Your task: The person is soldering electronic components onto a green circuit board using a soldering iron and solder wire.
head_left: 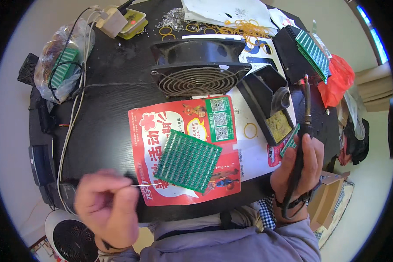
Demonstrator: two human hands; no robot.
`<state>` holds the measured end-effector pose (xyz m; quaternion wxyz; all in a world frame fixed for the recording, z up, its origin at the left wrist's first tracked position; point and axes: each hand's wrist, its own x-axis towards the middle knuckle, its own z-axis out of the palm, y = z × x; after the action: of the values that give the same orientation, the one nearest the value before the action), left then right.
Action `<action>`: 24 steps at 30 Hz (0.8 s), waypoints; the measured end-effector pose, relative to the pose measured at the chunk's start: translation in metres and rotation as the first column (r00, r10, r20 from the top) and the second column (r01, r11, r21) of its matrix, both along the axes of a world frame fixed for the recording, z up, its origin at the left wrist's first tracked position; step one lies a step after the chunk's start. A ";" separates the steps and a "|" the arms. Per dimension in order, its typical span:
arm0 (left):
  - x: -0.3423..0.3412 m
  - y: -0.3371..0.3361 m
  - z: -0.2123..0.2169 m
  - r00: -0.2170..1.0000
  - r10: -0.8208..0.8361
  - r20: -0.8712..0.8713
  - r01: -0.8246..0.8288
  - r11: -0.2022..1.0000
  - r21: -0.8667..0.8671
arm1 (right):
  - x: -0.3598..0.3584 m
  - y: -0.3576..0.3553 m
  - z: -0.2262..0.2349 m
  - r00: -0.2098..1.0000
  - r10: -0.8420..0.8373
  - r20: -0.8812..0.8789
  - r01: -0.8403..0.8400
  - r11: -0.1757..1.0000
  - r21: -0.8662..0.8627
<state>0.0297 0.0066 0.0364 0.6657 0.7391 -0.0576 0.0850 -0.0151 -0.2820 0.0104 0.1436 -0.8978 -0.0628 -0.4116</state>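
My left hand [111, 203], at the lower left, pinches a thin silvery piece [145, 185] that looks like solder wire. Its tip reaches the lower left edge of a green circuit board [190, 161] full of small pads. The board lies tilted on a red and white printed sheet [183, 198]. My right hand [299, 170] is closed around a soldering iron [308, 109], its metal tip pointing up and away, its black cord looping down by my wrist. A smaller green board piece [290, 142] shows beside my right fingers; whether they touch it I cannot tell.
A black fan [201, 65] with a wire guard stands behind the sheet. Right of it sits a black iron stand [262, 105] with a yellow sponge [278, 126]. Rubber bands [249, 30] and metal clippings [174, 19] lie at the back. Stacked boards [313, 54] stand far right; bagged boards [65, 65] lie left.
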 end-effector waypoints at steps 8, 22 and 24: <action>0.014 -0.010 -0.013 0.810 -0.543 -0.220 0.582 0.792 0.185 | -0.018 0.005 -0.014 0.974 0.224 0.008 -0.214 0.916 0.339; -0.003 -0.028 -0.030 0.660 -0.715 -0.230 0.743 0.666 0.063 | -0.013 0.027 0.000 -0.010 0.968 -0.251 -0.021 0.251 0.968; 0.001 -0.029 -0.028 0.620 -0.743 -0.253 0.778 0.624 0.076 | -0.020 0.020 -0.012 0.182 0.959 -0.218 -0.312 0.267 0.912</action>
<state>0.0309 -0.0222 0.0081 0.5719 0.7053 -0.3072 -0.2846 -0.0347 -0.2623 -0.0018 0.6566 -0.6944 -0.2509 0.1541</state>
